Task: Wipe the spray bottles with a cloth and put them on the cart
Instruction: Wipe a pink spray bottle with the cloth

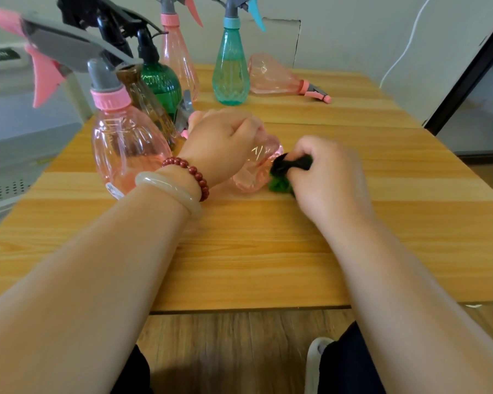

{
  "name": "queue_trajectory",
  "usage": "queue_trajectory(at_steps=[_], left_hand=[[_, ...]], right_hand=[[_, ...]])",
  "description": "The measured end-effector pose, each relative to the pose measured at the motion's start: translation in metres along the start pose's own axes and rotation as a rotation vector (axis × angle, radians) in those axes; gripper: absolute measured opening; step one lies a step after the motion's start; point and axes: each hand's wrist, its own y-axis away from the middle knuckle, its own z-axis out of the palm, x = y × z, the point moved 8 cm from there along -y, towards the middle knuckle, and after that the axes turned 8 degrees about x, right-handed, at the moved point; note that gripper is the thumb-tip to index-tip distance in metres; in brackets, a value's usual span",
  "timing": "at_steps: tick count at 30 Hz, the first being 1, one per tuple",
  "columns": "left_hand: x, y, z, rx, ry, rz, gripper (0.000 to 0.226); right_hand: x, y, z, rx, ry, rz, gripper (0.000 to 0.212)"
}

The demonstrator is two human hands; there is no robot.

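Spray bottles: I count seven, all on the wooden bench [268,251].
- Pink, four. The near pink bottle [125,149] stands upright at the left front. The back pink bottle [177,55] stands upright at the far edge. The fallen pink bottle [273,78] lies on its side, far right. The held pink bottle [256,169] lies on its side at mid-bench.
- Teal, one. The teal bottle [230,69] stands upright beside the fallen one.
- Green, one. The green bottle [161,85] stands upright and has a black head.
- Brown, one. The brown bottle [145,100] stands upright between the green and the near pink.

Cloth: one [281,180], dark with green showing, bunched up.

Left hand [222,143]: its fingers [248,129] are curled down and clamped over the neck end of the held pink bottle. The wrist carries a red bead bracelet [190,173] and a pale bangle [168,189].

Right hand [330,180]: its fingers [305,150] are closed tight on the cloth, pressing it against the bottle's base.

Held pink bottle: clear ribbed plastic, base pointing right. I see its grey head only in part behind the left hand.
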Motion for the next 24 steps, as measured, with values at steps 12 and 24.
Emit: queue_trajectory(at_steps=[12,24], left_hand=[[0.004,0.011,-0.001,-0.024,0.004,0.032,0.041],[0.009,0.019,-0.035,0.294,0.065,0.080,0.018]], right_hand=[[0.018,-0.007,-0.023,-0.045,0.055,0.141,0.026],[-0.011,0.003,0.013,-0.176,-0.130,0.018,0.065]])
